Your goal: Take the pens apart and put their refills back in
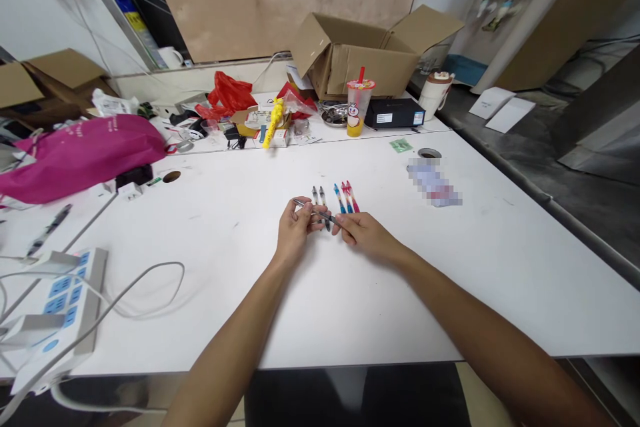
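Both of my hands are over the middle of the white table (210,233). My left hand (296,223) grips one end of a thin dark pen (321,213), and my right hand (363,232) pinches its other end. Just beyond the hands, two black-tipped clear pens (323,195) lie side by side, their lower parts partly hidden by my left fingers. To their right lie a blue pen (339,198) and two red-pink pens (353,196), close together and pointing away from me.
A power strip (75,300) with cables lies at the left, near a magenta bag (90,150). Along the back stand a drink cup (357,110), a black box (395,114) and an open carton (370,67). A tape roll (429,153) lies at the right.
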A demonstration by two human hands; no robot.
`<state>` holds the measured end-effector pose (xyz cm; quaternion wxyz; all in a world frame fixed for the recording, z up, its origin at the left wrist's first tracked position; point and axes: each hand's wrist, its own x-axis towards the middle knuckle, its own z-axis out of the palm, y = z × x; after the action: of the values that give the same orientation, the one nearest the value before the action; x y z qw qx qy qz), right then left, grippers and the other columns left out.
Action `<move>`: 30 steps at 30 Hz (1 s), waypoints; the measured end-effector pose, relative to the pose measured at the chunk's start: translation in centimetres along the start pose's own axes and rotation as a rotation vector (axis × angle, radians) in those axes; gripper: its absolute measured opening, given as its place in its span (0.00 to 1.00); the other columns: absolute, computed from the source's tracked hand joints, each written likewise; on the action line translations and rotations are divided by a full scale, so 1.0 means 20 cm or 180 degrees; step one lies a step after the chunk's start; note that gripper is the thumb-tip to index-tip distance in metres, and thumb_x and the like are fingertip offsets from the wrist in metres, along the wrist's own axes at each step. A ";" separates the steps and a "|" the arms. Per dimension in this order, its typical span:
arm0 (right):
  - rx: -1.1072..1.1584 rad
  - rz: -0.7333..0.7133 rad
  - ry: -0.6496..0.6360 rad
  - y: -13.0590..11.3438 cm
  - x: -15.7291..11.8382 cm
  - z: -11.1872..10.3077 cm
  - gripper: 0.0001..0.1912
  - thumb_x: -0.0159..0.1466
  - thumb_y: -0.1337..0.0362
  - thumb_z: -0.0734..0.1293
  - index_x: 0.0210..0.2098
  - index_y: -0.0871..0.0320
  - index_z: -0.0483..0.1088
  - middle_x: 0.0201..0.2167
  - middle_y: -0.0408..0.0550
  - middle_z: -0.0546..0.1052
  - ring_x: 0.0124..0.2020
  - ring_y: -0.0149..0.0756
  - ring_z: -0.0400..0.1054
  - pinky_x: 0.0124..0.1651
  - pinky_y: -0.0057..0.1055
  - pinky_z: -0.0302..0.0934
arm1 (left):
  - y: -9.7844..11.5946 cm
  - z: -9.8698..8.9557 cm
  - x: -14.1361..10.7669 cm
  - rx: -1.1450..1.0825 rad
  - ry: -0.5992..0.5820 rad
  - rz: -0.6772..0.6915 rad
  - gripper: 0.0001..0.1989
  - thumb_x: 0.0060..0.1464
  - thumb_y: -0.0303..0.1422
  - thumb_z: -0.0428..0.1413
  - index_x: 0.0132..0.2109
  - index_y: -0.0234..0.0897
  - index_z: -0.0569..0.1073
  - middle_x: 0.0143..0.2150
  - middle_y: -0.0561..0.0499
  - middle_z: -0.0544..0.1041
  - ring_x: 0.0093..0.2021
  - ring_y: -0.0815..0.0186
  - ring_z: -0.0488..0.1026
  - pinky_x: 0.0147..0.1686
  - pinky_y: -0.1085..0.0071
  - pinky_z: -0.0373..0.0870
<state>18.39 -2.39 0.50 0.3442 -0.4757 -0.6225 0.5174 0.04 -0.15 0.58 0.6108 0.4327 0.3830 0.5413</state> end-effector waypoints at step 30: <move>-0.0290 -0.0230 0.0096 -0.02 -0.03 0.05 0.28 0.72 0.45 0.54 0.31 0.57 0.72 0.23 0.44 0.72 0.24 0.32 0.62 0.31 0.33 0.57 | -0.02 0.00 -0.01 0.0077 0.0275 0.0232 0.31 0.56 0.43 0.63 0.62 0.45 0.60 0.37 0.50 0.79 0.37 0.63 0.79 0.34 0.65 0.79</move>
<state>17.62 -3.31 0.67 0.3500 -0.4758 -0.6569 0.4685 0.18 -0.36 0.25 0.5682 0.4299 0.3996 0.5767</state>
